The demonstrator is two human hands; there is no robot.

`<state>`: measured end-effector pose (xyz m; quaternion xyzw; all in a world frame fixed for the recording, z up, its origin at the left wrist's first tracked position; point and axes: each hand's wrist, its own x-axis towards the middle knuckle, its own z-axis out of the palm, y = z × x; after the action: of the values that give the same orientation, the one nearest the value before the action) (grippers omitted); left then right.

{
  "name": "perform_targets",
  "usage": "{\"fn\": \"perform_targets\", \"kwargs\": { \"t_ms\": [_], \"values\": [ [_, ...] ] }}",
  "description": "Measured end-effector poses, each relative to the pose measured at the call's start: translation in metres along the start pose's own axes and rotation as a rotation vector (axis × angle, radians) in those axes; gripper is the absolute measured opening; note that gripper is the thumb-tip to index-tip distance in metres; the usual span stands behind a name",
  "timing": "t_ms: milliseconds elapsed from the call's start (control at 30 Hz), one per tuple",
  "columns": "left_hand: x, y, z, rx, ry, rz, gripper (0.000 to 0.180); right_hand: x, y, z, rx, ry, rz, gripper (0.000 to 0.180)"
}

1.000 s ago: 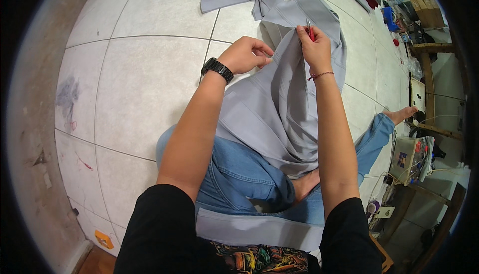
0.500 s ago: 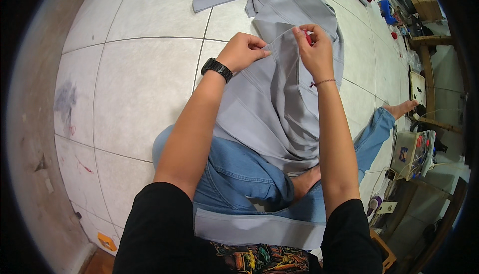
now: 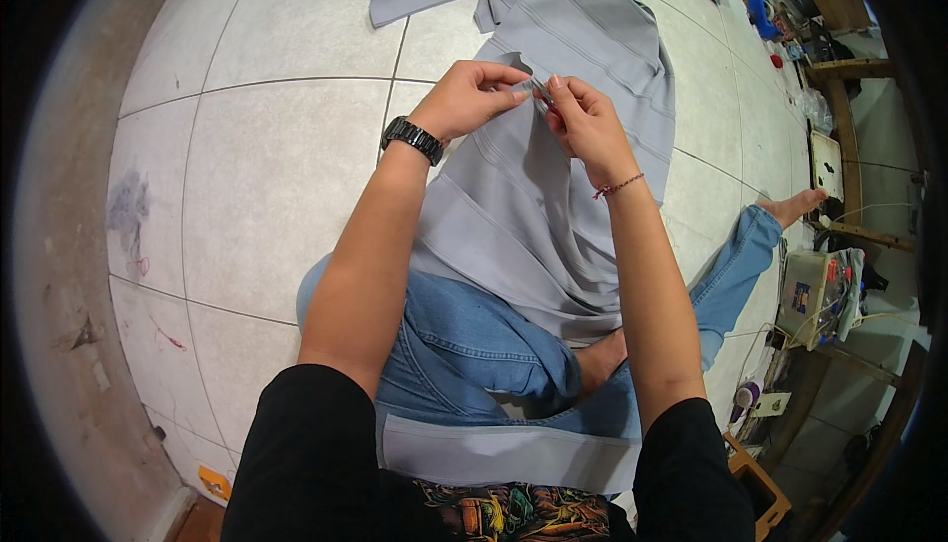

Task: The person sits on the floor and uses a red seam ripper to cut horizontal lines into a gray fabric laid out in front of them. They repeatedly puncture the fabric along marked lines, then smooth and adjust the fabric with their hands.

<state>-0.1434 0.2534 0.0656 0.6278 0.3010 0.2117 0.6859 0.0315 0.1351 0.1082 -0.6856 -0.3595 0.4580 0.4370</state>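
Sitting cross-legged on a pale tiled floor (image 3: 267, 177), a person in blue jeans (image 3: 464, 345) works a length of grey fabric (image 3: 553, 196) that drapes from the lap toward twelve o'clock and bunches in folds at the far end. Both hands meet at the cloth's upper edge, just above centre frame. The left hand (image 3: 469, 98), a black wristwatch (image 3: 413, 139) on its wrist, has its fingertips pressed together on a small bit of the fabric's edge; the right hand (image 3: 583, 122), wearing a thin red bracelet (image 3: 618, 187), pinches the same spot from the one o'clock side, the two sets of fingers touching. Whether anything besides cloth lies between them cannot be told. At three o'clock, a sewing machine (image 3: 815, 295) stands beside a bare foot (image 3: 795, 208).
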Motion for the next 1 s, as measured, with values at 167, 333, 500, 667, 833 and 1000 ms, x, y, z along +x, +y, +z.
{"fn": "perform_targets", "kwargs": {
  "t_ms": [167, 333, 500, 667, 833, 1000],
  "values": [
    [-0.001, 0.003, -0.001, 0.015, -0.009, -0.021, 0.039, 0.0, -0.002, 0.0, -0.009, 0.001, 0.008, 0.043],
    [0.0, 0.003, -0.005, 0.062, -0.038, -0.029, 0.041, 0.001, -0.003, 0.002, -0.036, 0.01, 0.012, 0.042],
    [0.0, 0.003, -0.003, 0.086, -0.009, -0.022, 0.042, 0.003, -0.004, 0.004, -0.056, 0.027, -0.008, 0.043],
    [-0.001, 0.003, -0.002, 0.076, 0.018, 0.023, 0.038, 0.005, -0.001, 0.005, -0.041, 0.027, -0.07, 0.041],
    [-0.001, 0.006, -0.006, 0.095, -0.041, -0.006, 0.039, 0.008, 0.002, 0.008, 0.0, 0.089, -0.138, 0.037],
    [-0.002, 0.006, -0.005, 0.03, -0.037, 0.0, 0.034, 0.014, 0.008, 0.008, -0.04, 0.198, -0.218, 0.033]
  ]
}}
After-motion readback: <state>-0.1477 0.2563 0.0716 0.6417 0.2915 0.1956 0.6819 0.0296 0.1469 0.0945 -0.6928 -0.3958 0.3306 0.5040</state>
